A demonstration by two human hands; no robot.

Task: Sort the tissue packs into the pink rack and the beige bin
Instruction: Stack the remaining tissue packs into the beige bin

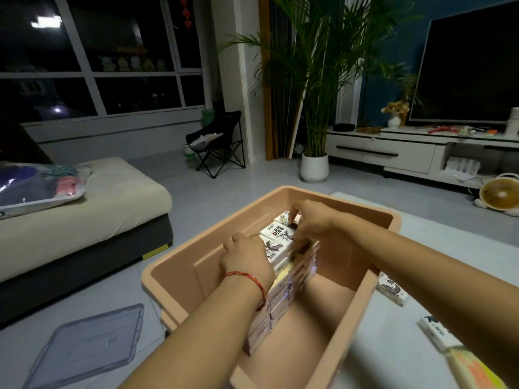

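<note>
At the lower right of the frame a yellow and orange pack (474, 369) lies on a pale rug (393, 346), with two loose white packs (438, 335) just above it, one of them close beside the bin. At the lower left a see-through grey lid (87, 346) lies flat on the tiled floor. The beige bin (157, 276) fills the middle of the frame, and the tissue packs (280, 299) stand stacked inside it, along its left half. The left hand (247, 256), with a red string bracelet (247, 279) on the wrist, has its fingers curled over the near left edge of the top packs and holds them. The right hand (311, 220) reaches over the far end of the stack and grips the top packs, fingertips down on them and the thumb at the right side. Further back, at the left, a sofa (84, 220) carries a clear bag of clothes (36, 186). Beyond it stand a black folding chair (219, 141) and a tall palm in a white pot (314, 167). At the upper right a dark television (471, 66) sits above a white cabinet (393, 153), and a small fan (500, 192) stands on the floor beside it.
</note>
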